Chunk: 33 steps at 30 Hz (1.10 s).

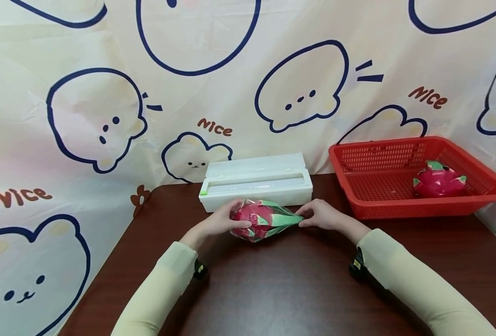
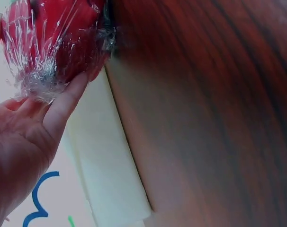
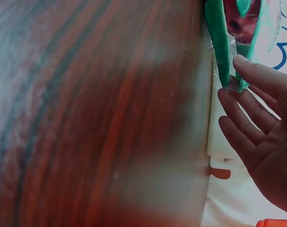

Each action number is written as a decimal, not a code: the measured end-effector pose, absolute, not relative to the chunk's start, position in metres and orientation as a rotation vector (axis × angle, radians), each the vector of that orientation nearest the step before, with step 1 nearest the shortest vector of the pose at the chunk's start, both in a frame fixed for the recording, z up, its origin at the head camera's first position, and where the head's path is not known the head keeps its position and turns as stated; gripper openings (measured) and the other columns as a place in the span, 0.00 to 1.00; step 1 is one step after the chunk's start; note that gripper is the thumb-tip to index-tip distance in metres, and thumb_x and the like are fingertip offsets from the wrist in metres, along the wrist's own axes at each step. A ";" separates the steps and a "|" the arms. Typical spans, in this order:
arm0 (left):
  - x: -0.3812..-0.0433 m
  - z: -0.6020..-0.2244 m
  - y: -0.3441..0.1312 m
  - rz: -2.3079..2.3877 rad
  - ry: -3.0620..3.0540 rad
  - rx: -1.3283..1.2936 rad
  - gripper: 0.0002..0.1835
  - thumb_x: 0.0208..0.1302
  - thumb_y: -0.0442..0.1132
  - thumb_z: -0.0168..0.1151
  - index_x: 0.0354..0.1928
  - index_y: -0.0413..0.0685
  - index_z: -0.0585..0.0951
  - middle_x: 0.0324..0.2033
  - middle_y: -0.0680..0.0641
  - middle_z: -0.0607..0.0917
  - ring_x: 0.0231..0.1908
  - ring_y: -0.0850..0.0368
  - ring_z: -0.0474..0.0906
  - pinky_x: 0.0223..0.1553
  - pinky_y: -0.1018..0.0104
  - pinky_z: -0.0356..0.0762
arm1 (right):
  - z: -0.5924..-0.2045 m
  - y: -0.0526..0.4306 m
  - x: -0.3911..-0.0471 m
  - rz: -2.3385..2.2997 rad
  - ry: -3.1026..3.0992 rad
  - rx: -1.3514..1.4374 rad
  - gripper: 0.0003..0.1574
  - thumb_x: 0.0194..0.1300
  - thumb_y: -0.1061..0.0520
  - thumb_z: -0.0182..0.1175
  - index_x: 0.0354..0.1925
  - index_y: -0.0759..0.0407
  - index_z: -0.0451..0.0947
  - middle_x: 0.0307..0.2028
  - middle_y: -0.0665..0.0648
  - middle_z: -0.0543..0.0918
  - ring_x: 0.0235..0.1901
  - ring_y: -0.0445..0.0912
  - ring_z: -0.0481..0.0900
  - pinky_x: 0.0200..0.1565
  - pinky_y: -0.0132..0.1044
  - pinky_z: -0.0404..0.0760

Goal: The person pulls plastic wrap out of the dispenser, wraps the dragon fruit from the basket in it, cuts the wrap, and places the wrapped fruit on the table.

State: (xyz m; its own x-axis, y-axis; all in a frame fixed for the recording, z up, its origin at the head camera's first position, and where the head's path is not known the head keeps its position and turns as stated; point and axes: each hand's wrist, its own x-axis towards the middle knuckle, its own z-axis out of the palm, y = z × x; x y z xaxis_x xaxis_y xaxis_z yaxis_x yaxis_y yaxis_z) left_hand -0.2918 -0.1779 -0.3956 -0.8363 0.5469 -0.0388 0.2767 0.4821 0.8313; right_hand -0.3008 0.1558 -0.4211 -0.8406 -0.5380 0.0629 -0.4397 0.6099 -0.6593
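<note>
A pink dragon fruit (image 1: pixel 248 215) with green leaf tips, wrapped in clear plastic film, is held just above the table in front of the white box. My left hand (image 1: pixel 217 223) grips its rounded end, thumb in front; in the left wrist view the film (image 2: pixel 41 78) is bunched and wrinkled near the palm. At the other end my right hand (image 1: pixel 325 215) pinches the pointed green tips between thumb and fingers. The right wrist view has those green leaves (image 3: pixel 220 40) meeting the fingertips, with film around them.
Behind the hands stands a long white film dispenser box (image 1: pixel 256 193), lid raised. A red plastic basket (image 1: pixel 373 210) at the back right contains another dragon fruit (image 1: pixel 438 182). The dark wooden table (image 1: pixel 264 289) ends at a printed curtain (image 1: pixel 180 102).
</note>
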 end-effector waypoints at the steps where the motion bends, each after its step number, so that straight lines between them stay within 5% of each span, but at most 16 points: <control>1: -0.292 -0.396 -0.178 1.286 2.429 0.702 0.34 0.60 0.47 0.70 0.66 0.53 0.66 0.56 0.47 0.76 0.55 0.51 0.72 0.53 0.54 0.75 | -0.422 0.156 -0.301 -1.044 2.689 -0.827 0.15 0.55 0.59 0.72 0.43 0.60 0.86 0.38 0.52 0.86 0.40 0.43 0.82 0.45 0.42 0.79; 7: -0.295 -0.400 -0.179 1.243 2.453 0.723 0.36 0.61 0.51 0.68 0.68 0.55 0.65 0.57 0.48 0.76 0.56 0.51 0.72 0.56 0.53 0.73 | -0.424 0.155 -0.302 -1.025 2.662 -0.840 0.13 0.58 0.61 0.70 0.44 0.58 0.86 0.38 0.51 0.86 0.39 0.43 0.81 0.46 0.43 0.79; 12: -0.293 -0.399 -0.186 1.190 2.556 0.671 0.41 0.60 0.56 0.67 0.72 0.53 0.61 0.64 0.45 0.71 0.62 0.48 0.67 0.59 0.49 0.69 | -0.420 0.154 -0.298 -0.994 2.642 -0.832 0.26 0.58 0.60 0.70 0.55 0.62 0.79 0.48 0.56 0.84 0.46 0.48 0.81 0.51 0.47 0.78; 18: -0.289 -0.387 -0.189 1.227 2.621 0.785 0.43 0.55 0.52 0.72 0.72 0.63 0.62 0.69 0.48 0.65 0.67 0.47 0.60 0.60 0.45 0.67 | -0.412 0.148 -0.295 -1.094 2.658 -0.899 0.36 0.57 0.56 0.72 0.63 0.61 0.73 0.55 0.59 0.80 0.52 0.53 0.79 0.52 0.50 0.77; 27: -0.292 -0.397 -0.171 1.001 2.598 1.095 0.55 0.45 0.48 0.79 0.74 0.58 0.57 0.66 0.55 0.64 0.64 0.57 0.59 0.57 0.59 0.72 | -0.416 0.130 -0.300 -1.154 2.591 -0.987 0.42 0.58 0.52 0.71 0.67 0.59 0.69 0.61 0.61 0.75 0.58 0.54 0.75 0.58 0.51 0.72; 33: -0.292 -0.409 -0.167 0.949 2.652 1.103 0.58 0.43 0.49 0.81 0.74 0.61 0.54 0.63 0.51 0.64 0.62 0.56 0.61 0.58 0.58 0.71 | -0.424 0.125 -0.300 -1.236 2.522 -0.999 0.40 0.58 0.55 0.70 0.66 0.64 0.69 0.60 0.63 0.75 0.57 0.52 0.75 0.57 0.49 0.72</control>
State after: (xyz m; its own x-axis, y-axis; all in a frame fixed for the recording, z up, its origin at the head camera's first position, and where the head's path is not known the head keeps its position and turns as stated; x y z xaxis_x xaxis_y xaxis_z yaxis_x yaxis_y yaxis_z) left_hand -0.2916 -0.1666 -0.4088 -0.7284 0.6735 0.1260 0.6004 0.5389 0.5908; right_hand -0.2997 0.1248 -0.4235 -0.7639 -0.6297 0.1410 -0.4971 0.4349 -0.7508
